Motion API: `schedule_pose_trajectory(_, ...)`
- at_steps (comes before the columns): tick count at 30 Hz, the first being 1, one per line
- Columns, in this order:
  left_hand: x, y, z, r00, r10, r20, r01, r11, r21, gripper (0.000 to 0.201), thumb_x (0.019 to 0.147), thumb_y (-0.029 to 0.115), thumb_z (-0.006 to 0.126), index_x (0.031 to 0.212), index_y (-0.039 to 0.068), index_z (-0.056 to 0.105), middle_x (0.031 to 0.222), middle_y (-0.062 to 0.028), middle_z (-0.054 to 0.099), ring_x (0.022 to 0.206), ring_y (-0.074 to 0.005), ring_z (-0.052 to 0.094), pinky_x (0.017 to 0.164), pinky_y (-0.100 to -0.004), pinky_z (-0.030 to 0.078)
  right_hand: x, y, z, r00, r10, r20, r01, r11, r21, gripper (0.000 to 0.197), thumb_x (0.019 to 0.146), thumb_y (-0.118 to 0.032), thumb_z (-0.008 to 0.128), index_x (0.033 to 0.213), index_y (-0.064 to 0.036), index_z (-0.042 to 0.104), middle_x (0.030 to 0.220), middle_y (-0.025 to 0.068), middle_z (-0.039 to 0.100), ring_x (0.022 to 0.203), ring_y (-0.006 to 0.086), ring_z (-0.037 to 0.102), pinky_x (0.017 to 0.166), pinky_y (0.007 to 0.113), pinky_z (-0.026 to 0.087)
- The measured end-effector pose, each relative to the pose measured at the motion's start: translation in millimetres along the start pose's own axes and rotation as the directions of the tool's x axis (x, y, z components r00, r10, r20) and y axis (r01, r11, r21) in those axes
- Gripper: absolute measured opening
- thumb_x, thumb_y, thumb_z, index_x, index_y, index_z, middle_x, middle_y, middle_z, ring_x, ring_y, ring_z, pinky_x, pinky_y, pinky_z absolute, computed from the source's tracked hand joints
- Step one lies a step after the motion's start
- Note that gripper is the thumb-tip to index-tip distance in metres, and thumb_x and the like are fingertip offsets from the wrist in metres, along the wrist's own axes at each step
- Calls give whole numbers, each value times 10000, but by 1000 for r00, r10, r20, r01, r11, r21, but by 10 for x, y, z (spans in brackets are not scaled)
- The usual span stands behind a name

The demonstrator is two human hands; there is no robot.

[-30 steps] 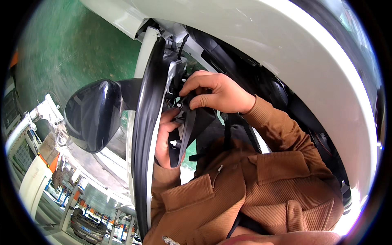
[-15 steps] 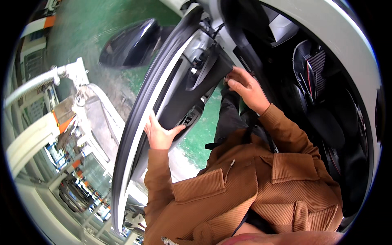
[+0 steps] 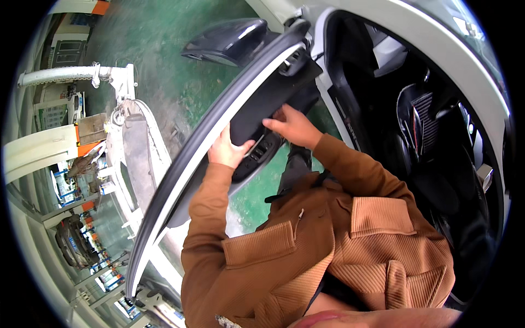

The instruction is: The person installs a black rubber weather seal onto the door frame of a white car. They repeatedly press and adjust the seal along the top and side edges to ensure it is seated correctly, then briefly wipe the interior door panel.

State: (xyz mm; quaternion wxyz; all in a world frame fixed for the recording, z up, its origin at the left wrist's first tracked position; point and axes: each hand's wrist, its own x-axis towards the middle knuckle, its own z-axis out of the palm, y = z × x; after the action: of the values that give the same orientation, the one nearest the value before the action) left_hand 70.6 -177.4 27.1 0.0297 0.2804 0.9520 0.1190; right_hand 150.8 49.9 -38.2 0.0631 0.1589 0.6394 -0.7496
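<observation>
A black door trim panel (image 3: pixel 253 116) lies along the inner side of the open car door, under its white window frame (image 3: pixel 210 116). My left hand (image 3: pixel 227 150) grips the panel: its fingers reach over the upper edge, and its thumb points across to the armrest by the window switch panel (image 3: pixel 261 151). On the panel's face, just ahead of those switches, my right hand (image 3: pixel 292 127) is closed with curled fingers. What its fingertips hold, if anything, is hidden. The far front corner of the panel meets the mirror end of the door.
The black side mirror (image 3: pixel 232 41) juts out beyond the door. To the right are the door opening and a dark seat (image 3: pixel 437 164). A white metal lift arm (image 3: pixel 123 87) stands on the green floor (image 3: pixel 164 33) at left. Another car (image 3: pixel 76 240) is farther off.
The panel's front end has swung in against the door, covering the bare metal and wiring seen before. My right hand has moved left from the panel's front edge onto its face.
</observation>
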Motion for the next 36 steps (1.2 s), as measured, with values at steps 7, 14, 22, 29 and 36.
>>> schedule_pose_trajectory(7, 44, -181, 202, 997, 58, -51, -65, 987, -148, 1037, 606, 458, 971, 1463, 50, 554, 1454, -199, 592, 1330, -393, 574, 1136, -499, 454, -85, -490, 322, 757, -578, 304, 571, 359, -739, 379, 759, -260, 846, 1062, -82, 705, 956, 139, 665, 1016, 319, 660, 817, 468, 562)
schedule_pose_trajectory(14, -577, -692, 271, 981, -124, -150, 137, 987, 82, 1173, 629, 525, 955, 1545, 2, 440, 1564, -265, 467, 1479, -441, 412, 1259, -537, 298, 593, -551, 789, 758, 16, 652, 652, -62, -756, 1130, 727, -425, 908, 1613, -5, 346, 1629, 220, 402, 1550, 394, 335, 1297, 478, 265)
schedule_pose_trajectory(22, -836, -831, -98, 971, -235, 45, 237, 971, -29, 1157, 654, 720, 869, 1521, 47, 505, 1516, -228, 547, 1410, -420, 506, 1188, -489, 405, 652, -620, 992, 622, -17, 783, 779, -82, -621, 857, 800, -505, 839, 1386, 59, 569, 1414, 270, 598, 1342, 432, 566, 1149, 505, 435)
schedule_pose_trajectory(29, -778, -866, -162, 948, -281, 147, 295, 953, -77, 1134, 686, 680, 888, 1545, 56, 488, 1545, -229, 518, 1428, -425, 484, 1205, -493, 383, 678, -666, 1025, 655, 41, 754, 755, -23, -655, 821, 809, -489, 837, 1399, 24, 587, 1411, 250, 610, 1340, 420, 572, 1143, 495, 445)
schedule_pose_trajectory(36, -653, -808, -363, 926, -322, 195, 342, 937, -77, 1120, 674, 678, 891, 1523, 51, 516, 1538, -227, 538, 1423, -418, 499, 1187, -496, 404, 766, -683, 1038, 686, 33, 727, 724, 64, -686, 862, 735, -499, 847, 1389, 11, 613, 1403, 257, 617, 1335, 418, 574, 1140, 484, 447)
